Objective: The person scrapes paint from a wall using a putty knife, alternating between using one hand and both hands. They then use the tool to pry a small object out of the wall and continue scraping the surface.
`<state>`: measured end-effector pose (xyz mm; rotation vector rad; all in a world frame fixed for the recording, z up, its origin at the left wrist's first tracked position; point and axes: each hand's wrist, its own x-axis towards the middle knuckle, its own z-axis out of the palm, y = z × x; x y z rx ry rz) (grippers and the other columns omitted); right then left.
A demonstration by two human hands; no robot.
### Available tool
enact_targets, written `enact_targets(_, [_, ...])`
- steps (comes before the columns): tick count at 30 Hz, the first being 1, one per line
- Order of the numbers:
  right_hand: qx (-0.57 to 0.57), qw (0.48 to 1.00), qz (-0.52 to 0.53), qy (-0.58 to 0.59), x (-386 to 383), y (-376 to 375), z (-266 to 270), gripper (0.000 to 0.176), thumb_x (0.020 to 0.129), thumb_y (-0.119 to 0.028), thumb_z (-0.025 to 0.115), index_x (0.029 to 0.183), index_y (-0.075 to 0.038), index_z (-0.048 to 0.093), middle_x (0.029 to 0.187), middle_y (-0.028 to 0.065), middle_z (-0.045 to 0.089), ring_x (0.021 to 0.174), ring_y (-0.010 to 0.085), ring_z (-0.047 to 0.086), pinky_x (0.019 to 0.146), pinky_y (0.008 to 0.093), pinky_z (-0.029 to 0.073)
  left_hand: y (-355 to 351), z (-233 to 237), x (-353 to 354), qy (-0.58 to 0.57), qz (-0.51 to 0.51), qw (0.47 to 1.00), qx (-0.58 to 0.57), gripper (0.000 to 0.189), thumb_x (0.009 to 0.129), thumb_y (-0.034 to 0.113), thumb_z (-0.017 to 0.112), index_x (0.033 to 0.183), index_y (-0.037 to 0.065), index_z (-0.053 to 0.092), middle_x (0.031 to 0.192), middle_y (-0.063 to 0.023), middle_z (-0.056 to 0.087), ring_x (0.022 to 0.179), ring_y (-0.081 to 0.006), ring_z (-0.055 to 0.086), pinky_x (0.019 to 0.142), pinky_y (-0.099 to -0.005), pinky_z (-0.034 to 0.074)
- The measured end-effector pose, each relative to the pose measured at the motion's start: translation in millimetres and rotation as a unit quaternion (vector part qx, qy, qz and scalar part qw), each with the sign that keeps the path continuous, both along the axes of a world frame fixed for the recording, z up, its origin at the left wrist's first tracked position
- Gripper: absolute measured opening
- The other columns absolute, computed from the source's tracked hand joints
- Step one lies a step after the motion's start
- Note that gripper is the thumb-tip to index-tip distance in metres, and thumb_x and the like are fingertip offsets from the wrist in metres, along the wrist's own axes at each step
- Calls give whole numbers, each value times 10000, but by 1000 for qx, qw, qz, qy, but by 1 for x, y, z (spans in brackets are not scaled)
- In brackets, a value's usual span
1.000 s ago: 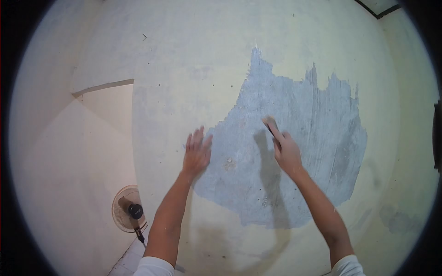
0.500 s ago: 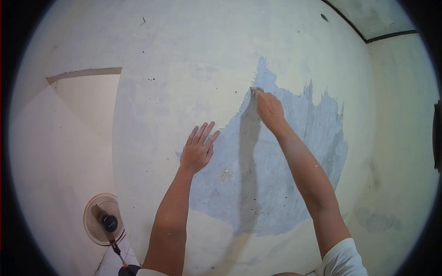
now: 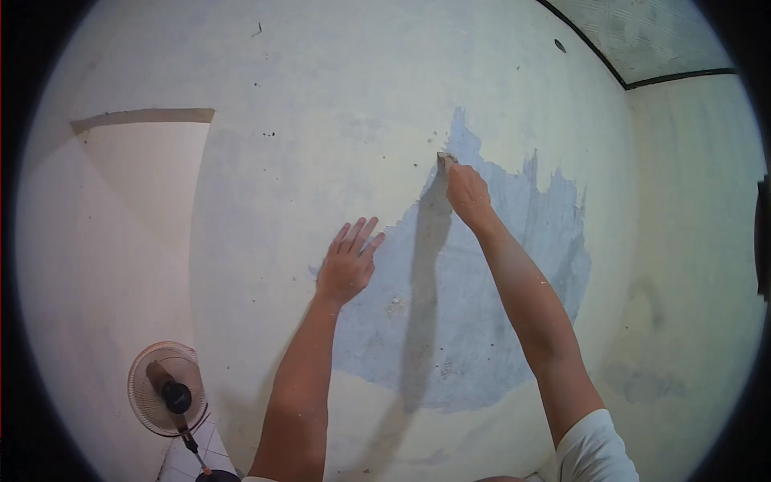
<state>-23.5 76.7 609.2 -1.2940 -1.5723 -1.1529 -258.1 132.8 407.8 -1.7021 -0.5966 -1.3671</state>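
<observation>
A pale cream wall [image 3: 321, 161] fills most of the view, with a bare blue-grey patch [image 3: 482, 321] at its centre where the coating is gone. My left hand [image 3: 345, 269] lies on the wall at the patch's left edge, fingers spread, holding nothing. My right hand [image 3: 467, 193] is closed around a small scraper [image 3: 443, 158], whose blade touches the wall at the patch's upper left edge. Its handle is mostly hidden in my fingers. Small flecks are on both forearms.
A standing fan [image 3: 165, 390] is at the lower left, in front of a doorway-like recess [image 3: 144, 225]. A dark-trimmed ceiling [image 3: 658, 40] shows at the upper right. A dark object [image 3: 763, 241] is at the far right edge.
The view has shifted slightly. A few small flecks now show beside the top of the patch, near the scraper. Both hands keep nearly the same places on the wall.
</observation>
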Motion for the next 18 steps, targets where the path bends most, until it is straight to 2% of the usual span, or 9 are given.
enact_targets(1, [9,1000,6,-3,-2,-3,1,215,920,36,521,1104,49,633,986,291,710,939,481,701,797,552,574,1,1,0,-1,-4,1000,1,522,895,94,620,1414,138,586,1627,-71,424,1518,-267,365,1271,-473,281])
enact_targets(4, [-22,1000,-1,14,-9,-10,-1,403,996,-35,458,1379,-27,586,1081,296,723,1029,457,715,857,532,586,0,5,-7,-5,4,1000,4,521,890,97,627,1408,140,590,1628,-64,422,1517,-265,365,1271,-467,283])
enact_targets(7, [-32,998,-18,46,-14,-5,-6,460,988,-29,441,1433,-55,557,1102,287,725,1045,473,707,892,544,574,1,2,-5,-5,-2,1000,4,510,887,99,631,1395,141,599,1626,-58,423,1513,-263,369,1271,-463,284])
enact_targets(13, [-37,998,-4,43,1,37,15,420,974,-84,446,1368,-50,589,1168,294,709,1129,497,669,973,571,538,7,3,-7,-7,-7,1000,11,494,882,82,636,1373,133,608,1617,-56,435,1505,-262,384,1264,-465,300])
enact_targets(15, [-56,996,-34,59,-11,18,22,549,937,-6,459,1474,-87,539,1239,278,691,1166,485,650,991,551,529,8,3,-6,-9,-11,1000,9,492,881,64,634,1368,127,609,1603,-56,455,1496,-263,400,1257,-467,317])
enact_targets(18, [-52,995,-31,75,-20,10,30,414,961,-56,461,1339,-44,628,1244,282,689,1192,477,642,1008,546,524,9,2,-6,-11,-14,1000,13,490,881,56,629,1365,129,611,1595,-54,466,1493,-262,405,1254,-467,322])
